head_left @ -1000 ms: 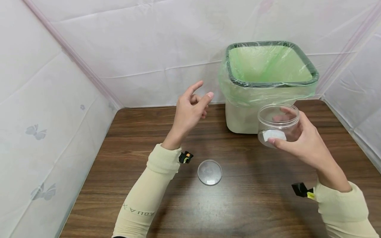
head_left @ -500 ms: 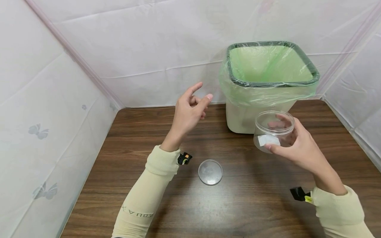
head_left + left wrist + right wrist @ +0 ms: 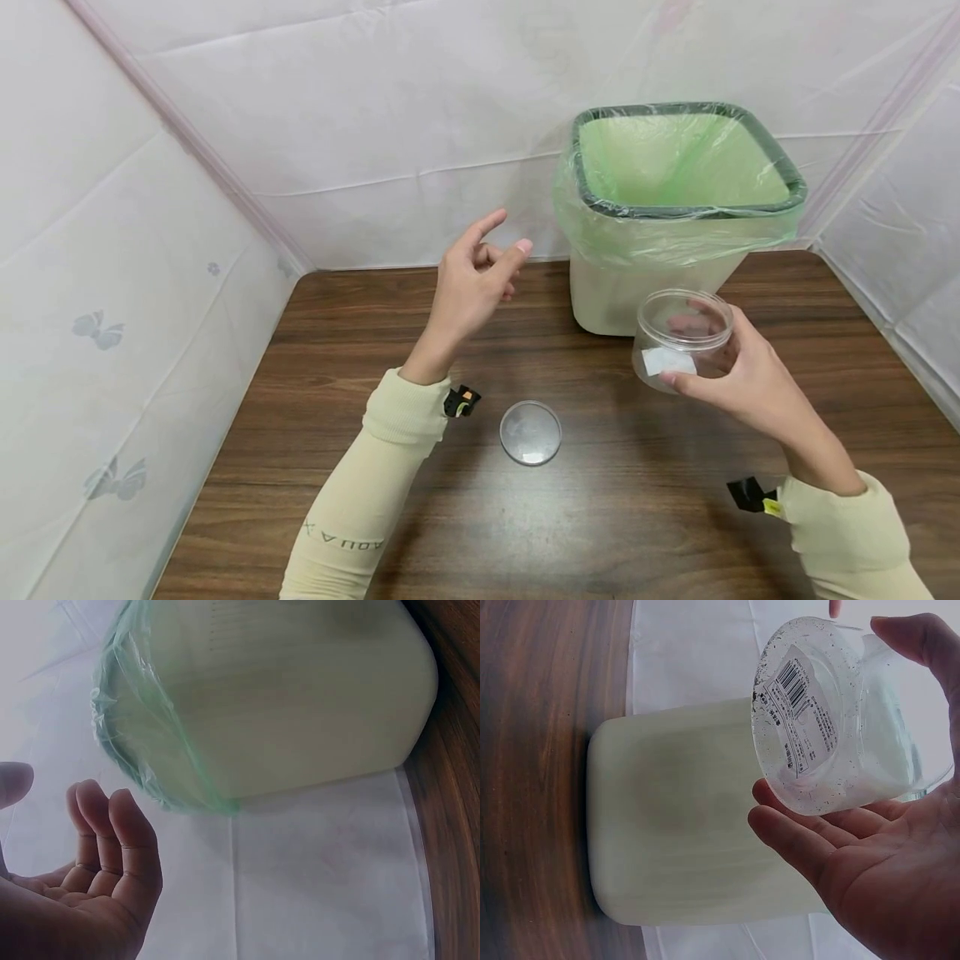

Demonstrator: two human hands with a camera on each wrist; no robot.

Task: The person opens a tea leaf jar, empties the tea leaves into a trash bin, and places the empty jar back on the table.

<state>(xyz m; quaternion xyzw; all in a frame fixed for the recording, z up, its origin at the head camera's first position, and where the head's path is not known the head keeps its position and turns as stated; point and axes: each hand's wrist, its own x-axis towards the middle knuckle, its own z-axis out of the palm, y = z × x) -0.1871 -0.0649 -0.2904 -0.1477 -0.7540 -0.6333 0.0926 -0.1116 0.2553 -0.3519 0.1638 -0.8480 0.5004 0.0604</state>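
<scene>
My right hand (image 3: 757, 383) grips a clear plastic jar (image 3: 647, 343) above the table, in front of the bin, thumb on the near side and fingers round the far side. The jar has no lid on and its mouth faces up. In the right wrist view, a white barcode label (image 3: 799, 712) shows at the jar's base, with small dark specks about it. My left hand (image 3: 474, 279) hovers left of the bin, thumb and forefinger apart, the other fingers loosely bent, holding nothing. A round clear lid (image 3: 530, 433) lies flat on the table between my arms.
A pale bin (image 3: 607, 292) with a dark green rim and a green plastic liner (image 3: 645, 237) stands at the table's back right. White sheeting (image 3: 420, 108) hangs behind and at both sides of the brown wooden table (image 3: 337, 333).
My right hand has brought the jar down and slightly left, away from the bin's rim. The left hand has barely shifted, and the lid lies where it was.
</scene>
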